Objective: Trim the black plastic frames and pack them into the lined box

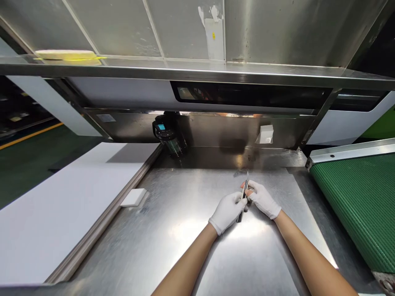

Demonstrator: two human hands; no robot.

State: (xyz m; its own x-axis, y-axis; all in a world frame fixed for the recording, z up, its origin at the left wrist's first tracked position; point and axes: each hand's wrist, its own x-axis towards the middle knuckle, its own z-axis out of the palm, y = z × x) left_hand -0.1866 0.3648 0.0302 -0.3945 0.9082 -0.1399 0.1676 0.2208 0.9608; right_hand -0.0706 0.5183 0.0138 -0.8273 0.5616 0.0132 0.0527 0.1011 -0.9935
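Over the metal table [160, 226] I hold a slim utility knife [244, 196] with both hands, its pointed blade aimed away from me. White gloves cover both hands, though some fingertips of the right one are bare. My left hand [228, 211] is closed round the lower part of the handle. Higher up, near the blade end, my right hand [262, 199] pinches the knife between thumb and fingers. The lower end of the handle sticks out below my left hand.
A white block [133, 197] lies on the left, beside a large white board [77, 197]. A dark jug [168, 133] stands at the back. To the right runs a green conveyor belt [358, 197]. A metal shelf [197, 74] crosses above, bearing a yellow-and-white roll [66, 54].
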